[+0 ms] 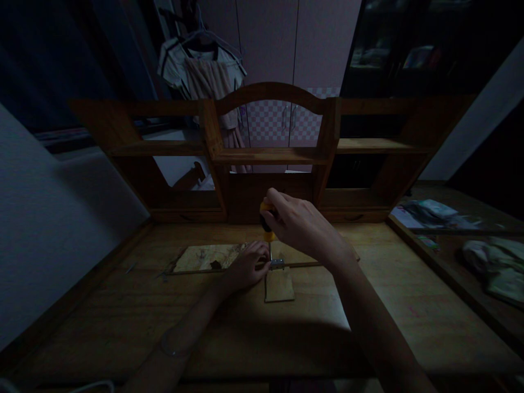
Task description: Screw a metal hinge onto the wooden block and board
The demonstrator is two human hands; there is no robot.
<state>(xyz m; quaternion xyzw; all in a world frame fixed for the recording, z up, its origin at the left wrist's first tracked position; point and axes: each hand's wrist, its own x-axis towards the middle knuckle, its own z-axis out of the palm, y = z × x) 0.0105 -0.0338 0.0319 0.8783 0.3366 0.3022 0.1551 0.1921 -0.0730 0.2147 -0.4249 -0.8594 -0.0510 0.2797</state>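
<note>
My right hand [295,221] is closed around the yellow and black handle of a screwdriver [268,236], held upright with its shaft pointing down. The shaft ends at a small metal hinge [277,264], which lies where a small square wooden piece [280,288] meets a longer board [292,254]. My left hand [248,263] rests beside the hinge, its fingers curled and pinched close to the screwdriver tip. Whatever those fingertips grip is too small to make out. Under and left of this hand shows a worn, stained stretch of board [200,259].
Wooden shelving [270,155] rises along the back of the desk [196,333]. A thin metallic-looking bit [131,268] lies at the left. Plastic bags [438,213] and crumpled cloth [499,267] sit to the right, past the raised desk edge. A white cable [96,385] shows at bottom left.
</note>
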